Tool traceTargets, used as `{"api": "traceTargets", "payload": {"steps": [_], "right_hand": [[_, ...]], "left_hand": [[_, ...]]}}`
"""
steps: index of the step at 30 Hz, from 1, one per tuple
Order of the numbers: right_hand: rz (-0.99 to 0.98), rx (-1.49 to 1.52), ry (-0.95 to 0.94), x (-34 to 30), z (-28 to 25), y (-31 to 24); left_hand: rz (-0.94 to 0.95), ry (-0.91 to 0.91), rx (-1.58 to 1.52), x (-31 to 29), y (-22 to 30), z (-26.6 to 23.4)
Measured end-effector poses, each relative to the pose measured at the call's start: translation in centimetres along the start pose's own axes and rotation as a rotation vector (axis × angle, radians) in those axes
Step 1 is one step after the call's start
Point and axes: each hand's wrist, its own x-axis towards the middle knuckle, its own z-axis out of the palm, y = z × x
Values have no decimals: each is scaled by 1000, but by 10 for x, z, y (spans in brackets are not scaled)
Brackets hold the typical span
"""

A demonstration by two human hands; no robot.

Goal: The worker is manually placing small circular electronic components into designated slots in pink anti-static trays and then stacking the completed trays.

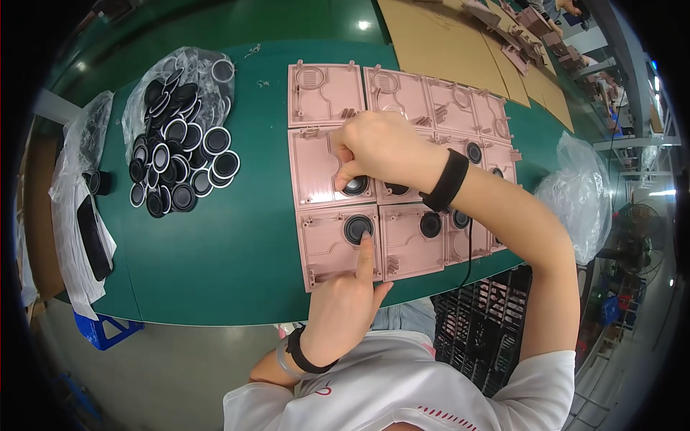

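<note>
Pink plastic panels [323, 244] lie in rows in front of me, several with round black speaker-like discs set in them. My left hand [341, 309] reaches from below, index finger stretched out and its tip on a black disc [357, 228] in the near left panel. The thumb stands apart, and that hand grips nothing. Over the middle row, my right hand [388, 147] is closed, with thumb and curled fingers at the edge of another black disc [355, 187] that has a shiny centre. Part of its grip is hidden behind the hand.
To the left on the green table [251, 273] is a heap of black discs with white rims [176, 161], partly in a clear plastic bag [208, 68]. Cardboard [431, 43] lies at the far right. Another clear bag [578, 201] is beyond my right arm.
</note>
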Motion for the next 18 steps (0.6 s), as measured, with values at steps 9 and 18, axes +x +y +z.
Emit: {"api": "traceTargets", "payload": {"steps": [9,18], "right_hand": [[-82,62,-40,-8,-3,7],[-11,878,29,-80,-21,-17]], "left_hand": [[17,87,-716,0,2,-10],[-16,393,-788,1,13,-10]]}}
